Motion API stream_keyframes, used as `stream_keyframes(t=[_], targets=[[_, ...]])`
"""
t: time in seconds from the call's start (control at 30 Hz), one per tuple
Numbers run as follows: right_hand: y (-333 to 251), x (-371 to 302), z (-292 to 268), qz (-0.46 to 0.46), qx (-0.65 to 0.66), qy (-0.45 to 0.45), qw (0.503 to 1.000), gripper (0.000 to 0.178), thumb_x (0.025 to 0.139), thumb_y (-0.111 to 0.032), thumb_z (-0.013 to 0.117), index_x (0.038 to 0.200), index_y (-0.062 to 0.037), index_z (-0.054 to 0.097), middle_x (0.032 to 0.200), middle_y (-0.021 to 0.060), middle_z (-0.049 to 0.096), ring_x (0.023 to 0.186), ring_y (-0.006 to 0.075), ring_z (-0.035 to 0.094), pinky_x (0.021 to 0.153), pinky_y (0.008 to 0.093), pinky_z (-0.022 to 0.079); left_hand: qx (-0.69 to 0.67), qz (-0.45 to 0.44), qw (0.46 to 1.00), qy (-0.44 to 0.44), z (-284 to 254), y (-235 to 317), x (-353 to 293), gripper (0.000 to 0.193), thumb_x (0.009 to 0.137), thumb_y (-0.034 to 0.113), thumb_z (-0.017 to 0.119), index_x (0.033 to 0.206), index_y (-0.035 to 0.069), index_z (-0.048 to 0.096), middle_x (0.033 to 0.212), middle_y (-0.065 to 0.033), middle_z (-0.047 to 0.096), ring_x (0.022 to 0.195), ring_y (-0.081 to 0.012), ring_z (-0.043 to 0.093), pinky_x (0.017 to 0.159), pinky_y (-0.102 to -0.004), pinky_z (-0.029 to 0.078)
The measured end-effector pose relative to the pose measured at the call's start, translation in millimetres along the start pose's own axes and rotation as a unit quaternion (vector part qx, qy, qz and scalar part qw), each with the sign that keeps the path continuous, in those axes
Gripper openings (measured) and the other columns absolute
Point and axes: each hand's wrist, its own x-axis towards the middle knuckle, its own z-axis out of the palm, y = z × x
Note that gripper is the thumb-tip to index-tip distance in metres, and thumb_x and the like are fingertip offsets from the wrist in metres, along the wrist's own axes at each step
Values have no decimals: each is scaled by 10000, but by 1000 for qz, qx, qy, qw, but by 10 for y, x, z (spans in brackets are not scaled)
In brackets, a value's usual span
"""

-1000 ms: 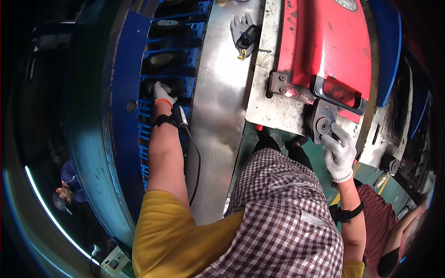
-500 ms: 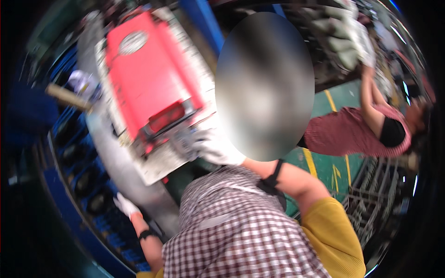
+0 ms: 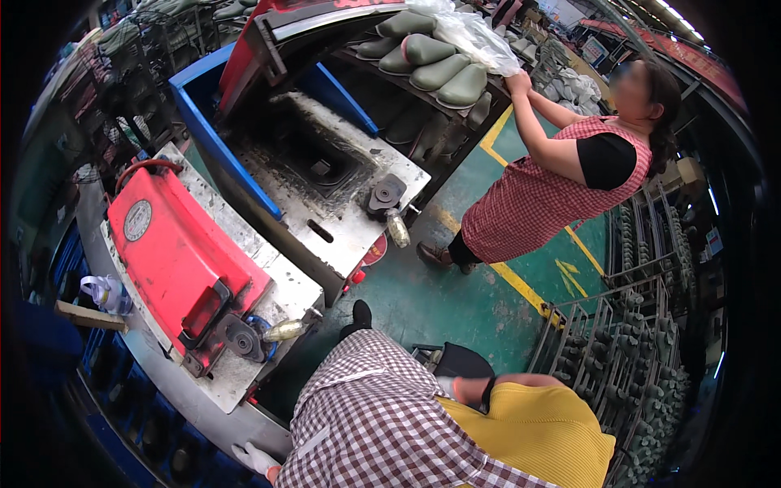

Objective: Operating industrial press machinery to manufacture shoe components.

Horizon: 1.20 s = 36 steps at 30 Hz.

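My left hand (image 3: 255, 458), in a white glove, has its fingers stretched out at the edge of the grey metal ledge (image 3: 277, 437). Little shows of my right hand (image 3: 446, 385): a patch of white glove beside my apron, close to a dark stool seat (image 3: 460, 365), its fingers hidden. Ahead on the left, the red machine cover (image 3: 183, 256) lies lowered over a worn white base plate (image 3: 281, 286). At its near corner sit a dark round clamp knob (image 3: 243, 337) and a wrapped handle (image 3: 284, 330).
A second machine (image 3: 318, 156) stands with its cover raised beside a blue frame (image 3: 220, 142). Grey-green boots (image 3: 439, 73) fill a rack beyond it. A co-worker (image 3: 545, 179) touches plastic sheeting (image 3: 480, 41) there. Metal racks (image 3: 606, 350) stand at right.
My right hand has left the near end of the red cover and dropped back to my side. My view has swung right; my left hand stays low near the ledge.
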Motion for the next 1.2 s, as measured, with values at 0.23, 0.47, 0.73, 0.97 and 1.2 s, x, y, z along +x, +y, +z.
stream_keyframes(t=[0.23,0.47,0.73,0.97,1.2], targets=[[768,-499,242,25,2,33,999,375,1010,-298,567,1249,-36,688,1277,210,699,1154,313,677,1011,430,524,-106,-56,993,-4,142,161,-87,608,1059,114,484,1620,-7,283,1678,-193,320,1503,-309,383,1239,-397,299],[1305,-1429,-280,52,-14,53,997,352,1005,-277,562,1226,-35,692,1249,205,708,1129,297,684,987,424,533,-135,-53,989,3,159,-38,-50,620,1056,104,491,1623,-8,266,1685,-204,301,1522,-312,360,1251,-399,281],[1062,-1161,-266,89,-19,80,993,328,999,-253,557,1199,-34,696,1216,199,718,1099,280,693,959,416,544,-119,-78,990,5,194,235,-422,595,1056,104,487,1610,-9,302,1671,-210,329,1507,-323,384,1243,-410,303],[766,-1199,-394,123,-26,107,986,307,993,-232,553,1176,-33,700,1188,195,727,1074,265,700,935,410,554,-84,-68,994,10,225,200,-341,596,1044,127,506,1600,-4,336,1641,-221,377,1484,-339,418,1219,-419,348],[405,-553,99,155,-31,144,977,288,988,-211,548,1152,-32,703,1160,190,736,1048,250,708,911,404,564,35,-44,998,-8,242,254,-375,612,1002,157,540,1569,-21,393,1604,-245,409,1437,-375,459,1182,-444,398]])
